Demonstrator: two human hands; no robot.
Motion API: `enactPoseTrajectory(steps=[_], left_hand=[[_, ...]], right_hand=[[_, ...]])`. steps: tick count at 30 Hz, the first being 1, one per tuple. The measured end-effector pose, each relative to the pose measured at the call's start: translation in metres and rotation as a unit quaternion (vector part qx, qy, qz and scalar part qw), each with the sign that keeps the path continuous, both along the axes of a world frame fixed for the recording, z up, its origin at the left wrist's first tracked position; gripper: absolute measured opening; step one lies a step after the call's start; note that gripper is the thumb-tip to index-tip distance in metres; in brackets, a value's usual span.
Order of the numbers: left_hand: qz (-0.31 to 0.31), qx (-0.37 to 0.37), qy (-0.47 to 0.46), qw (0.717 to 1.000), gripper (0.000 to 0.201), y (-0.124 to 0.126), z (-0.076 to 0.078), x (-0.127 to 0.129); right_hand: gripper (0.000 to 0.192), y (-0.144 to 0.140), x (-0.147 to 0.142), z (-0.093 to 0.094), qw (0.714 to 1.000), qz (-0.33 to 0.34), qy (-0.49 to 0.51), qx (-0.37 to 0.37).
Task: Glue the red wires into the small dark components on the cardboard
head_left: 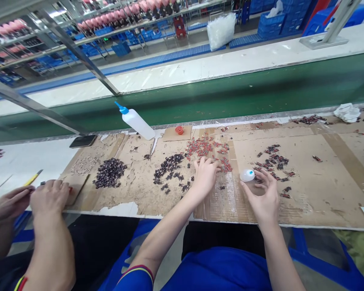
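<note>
Left hand lay fingers-down, pinching at red parts on cardboard-covered bench; grip detail unclear. Right hand spread, thumb and fingertips cradling white cap. Dark parts heaped alongside; large unsorted piles remained.

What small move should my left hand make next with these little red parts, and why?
Probably pinch up one red piece and carry it across. The left hand rests at the edge of the red pieces, fingers down among them, while the right hand holds the small white bottle at its fingertips, a short way off.
</note>
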State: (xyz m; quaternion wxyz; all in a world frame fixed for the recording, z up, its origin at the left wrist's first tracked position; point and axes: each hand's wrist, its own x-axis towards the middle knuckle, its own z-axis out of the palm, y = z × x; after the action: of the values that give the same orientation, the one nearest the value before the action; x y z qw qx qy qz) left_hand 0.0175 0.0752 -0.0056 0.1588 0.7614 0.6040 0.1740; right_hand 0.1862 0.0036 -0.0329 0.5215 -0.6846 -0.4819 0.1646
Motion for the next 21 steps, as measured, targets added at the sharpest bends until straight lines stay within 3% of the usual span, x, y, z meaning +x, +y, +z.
enactPoseTrajectory(steps=[4,7,11,16,21], left_hand=[[-0.011,0.007,-0.028,1.000,0.013,0.006,-0.002,-0.001],[-0.016,-0.007,-0.042,0.999,0.014,0.003,0.003,-0.004],[-0.010,-0.021,-0.128,0.992,0.014,-0.016,0.014,-0.007],[-0.031,-0.041,-0.263,0.964,0.007,-0.044,0.018,-0.008],[-0.015,-0.061,-0.232,0.971,0.013,-0.058,0.006,-0.010]], right_hand=[[0.054,-0.017,-0.005,0.005,0.993,-0.029,-0.081,0.083],[0.036,-0.027,-0.015,0.008,0.992,-0.014,-0.071,0.102],[0.022,-0.030,-0.034,0.011,0.996,0.063,0.062,0.033],[0.031,-0.022,-0.049,0.005,0.953,0.136,0.270,-0.033],[0.027,-0.020,-0.044,0.000,0.953,0.114,0.278,-0.032]])
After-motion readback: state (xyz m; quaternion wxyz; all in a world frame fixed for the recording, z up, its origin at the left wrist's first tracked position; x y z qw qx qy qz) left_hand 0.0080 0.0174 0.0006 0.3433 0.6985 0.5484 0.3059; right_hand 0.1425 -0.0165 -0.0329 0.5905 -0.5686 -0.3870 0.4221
